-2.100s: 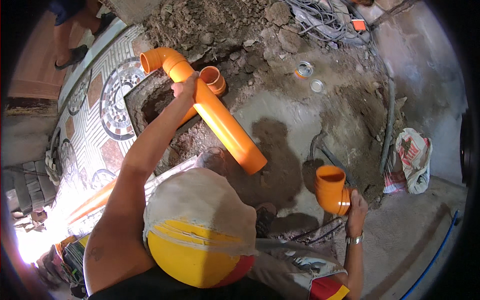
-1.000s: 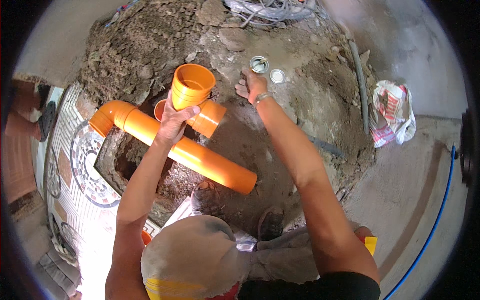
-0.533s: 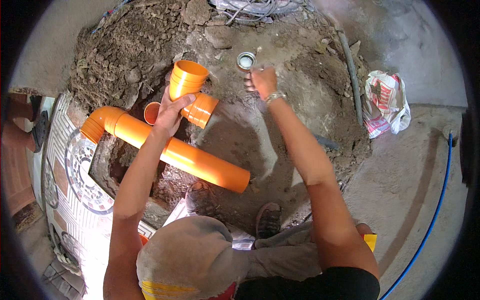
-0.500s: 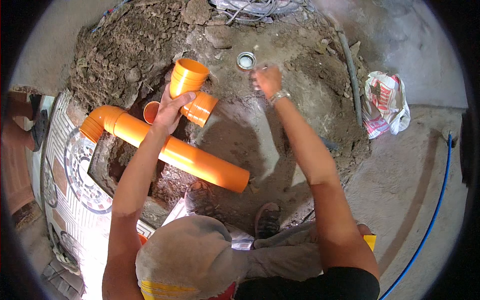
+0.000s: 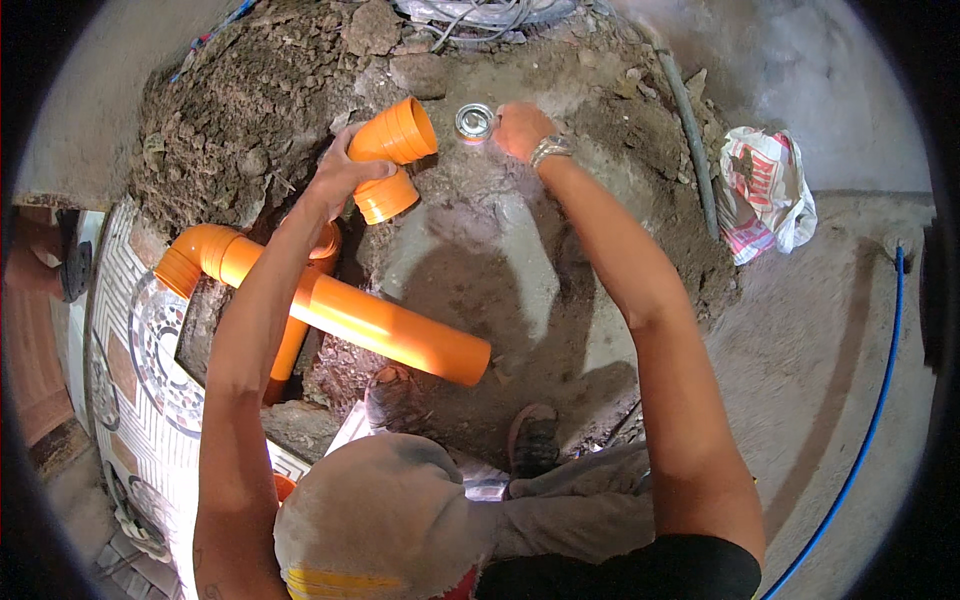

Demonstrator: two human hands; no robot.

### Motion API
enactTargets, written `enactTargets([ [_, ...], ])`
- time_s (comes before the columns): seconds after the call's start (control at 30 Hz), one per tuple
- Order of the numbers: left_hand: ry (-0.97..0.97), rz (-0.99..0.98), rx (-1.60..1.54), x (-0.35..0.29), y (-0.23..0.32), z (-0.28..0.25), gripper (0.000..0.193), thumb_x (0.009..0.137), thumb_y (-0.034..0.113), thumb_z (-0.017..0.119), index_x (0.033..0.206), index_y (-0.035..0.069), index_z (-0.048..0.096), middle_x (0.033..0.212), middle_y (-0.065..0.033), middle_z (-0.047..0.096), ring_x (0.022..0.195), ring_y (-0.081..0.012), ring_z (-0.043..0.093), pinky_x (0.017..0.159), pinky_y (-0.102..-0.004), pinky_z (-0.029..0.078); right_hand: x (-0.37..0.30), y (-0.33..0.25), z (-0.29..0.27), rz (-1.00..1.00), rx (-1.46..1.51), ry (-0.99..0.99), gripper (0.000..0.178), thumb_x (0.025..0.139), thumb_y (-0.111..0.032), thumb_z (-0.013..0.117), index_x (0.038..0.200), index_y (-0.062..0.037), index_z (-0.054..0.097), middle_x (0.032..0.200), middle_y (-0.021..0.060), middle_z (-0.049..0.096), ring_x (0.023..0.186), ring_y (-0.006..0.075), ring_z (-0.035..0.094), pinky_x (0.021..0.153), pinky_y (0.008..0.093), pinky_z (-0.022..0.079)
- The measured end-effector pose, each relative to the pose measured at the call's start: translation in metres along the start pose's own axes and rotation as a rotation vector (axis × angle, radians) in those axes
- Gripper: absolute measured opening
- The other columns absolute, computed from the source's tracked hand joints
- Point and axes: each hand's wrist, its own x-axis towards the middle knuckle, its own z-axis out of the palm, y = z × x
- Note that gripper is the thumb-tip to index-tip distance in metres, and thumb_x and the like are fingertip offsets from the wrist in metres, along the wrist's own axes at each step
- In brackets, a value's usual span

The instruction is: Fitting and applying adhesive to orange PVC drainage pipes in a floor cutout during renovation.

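Observation:
My left hand (image 5: 345, 175) grips an orange elbow pipe fitting (image 5: 398, 133) with ribbed socket ends, one mouth facing right and the other end pointing down. Close beside a small round open metal tin (image 5: 474, 122) on the ground is my right hand (image 5: 523, 130), its fingers curled. Whether those fingers hold something or touch the rim is hidden. Below my left forearm lies a long orange pipe (image 5: 390, 330) with a bend at its left end, slanting down to the right. Another orange pipe (image 5: 288, 350) shows beneath it in the dug hole, partly covered by my forearm.
Heaped soil (image 5: 220, 130) and stones lie at the far left. A grey pipe (image 5: 688, 140) and a white sack (image 5: 768, 190) are at the right, with a blue hose (image 5: 850, 470) along the wall side. Patterned tiles (image 5: 150, 370) border the hole. Another person's foot (image 5: 75, 260) shows at left.
My left hand has turned the fitting, so its upper mouth now faces right. My right hand has moved slightly left, up beside the tin. The view has shifted a little.

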Motion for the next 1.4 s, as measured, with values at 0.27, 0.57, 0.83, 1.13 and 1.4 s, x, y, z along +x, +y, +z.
enactTargets([
  [0.27, -0.1, 0.009, 0.119, 0.028, 0.012, 0.019, 0.087, 0.069, 0.008, 0.089, 0.144, 0.007, 0.044, 0.128, -0.0092, 0.061, 0.119, -0.023, 0.06, 0.107, -0.0408, 0.046, -0.018, 0.056, -0.01, 0.122, 0.21, 0.214, 0.033, 0.083, -0.036, 0.073, 0.102, -0.0091, 0.078, 0.098, 0.0211, 0.075, 0.092, 0.0413, 0.072, 0.082, 0.0499, 0.058],
  [0.57, -0.167, 0.012, 0.175, 0.033, 0.024, 0.027, 0.092, 0.064, 0.01, 0.091, 0.145, 0.008, 0.046, 0.129, -0.0091, 0.061, 0.121, -0.0239, 0.059, 0.106, -0.0404, 0.046, -0.056, 0.008, -0.02, -0.098, 0.308, 0.096, 0.029, 0.091, -0.034, 0.067, 0.104, -0.0098, 0.077, 0.095, 0.0139, 0.073, 0.084, 0.035, 0.069, 0.074, 0.0433, 0.054],
  [0.83, -0.17, -0.025, 0.032, 0.018, 0.037, 0.022, 0.091, 0.064, 0.007, 0.088, 0.145, 0.007, 0.046, 0.13, -0.0086, 0.061, 0.12, -0.0245, 0.06, 0.108, -0.0414, 0.046, -0.071, 0.0, -0.037, -0.312, 0.016, 0.212, 0.018, 0.091, -0.027, 0.06, 0.09, -0.0122, 0.07, 0.087, 0.013, 0.071, 0.082, 0.0398, 0.068, 0.078, 0.0518, 0.054],
  [1.13, -0.292, -0.076, 0.046, 0.009, 0.039, 0.027, 0.085, 0.07, 0.009, 0.084, 0.145, 0.006, 0.045, 0.126, -0.0076, 0.062, 0.116, -0.023, 0.062, 0.104, -0.0408, 0.049, -0.078, -0.02, -0.054, -0.247, 0.012, 0.213, 0.021, 0.091, -0.021, 0.061, 0.104, -0.0124, 0.076, 0.101, 0.0127, 0.073, 0.09, 0.0368, 0.068, 0.078, 0.0451, 0.054],
  [1.4, -0.205, -0.123, 0.061, 0.018, 0.029, 0.005, 0.081, 0.075, 0.015, 0.083, 0.144, 0.002, 0.043, 0.125, -0.012, 0.061, 0.113, -0.0237, 0.063, 0.101, -0.0411, 0.052, -0.058, 0.017, -0.04, -0.217, 0.393, 0.057, 0.024, 0.077, -0.02, 0.064, 0.095, -0.0205, 0.079, 0.093, 0.0151, 0.075, 0.087, 0.038, 0.071, 0.079, 0.0473, 0.057],
])
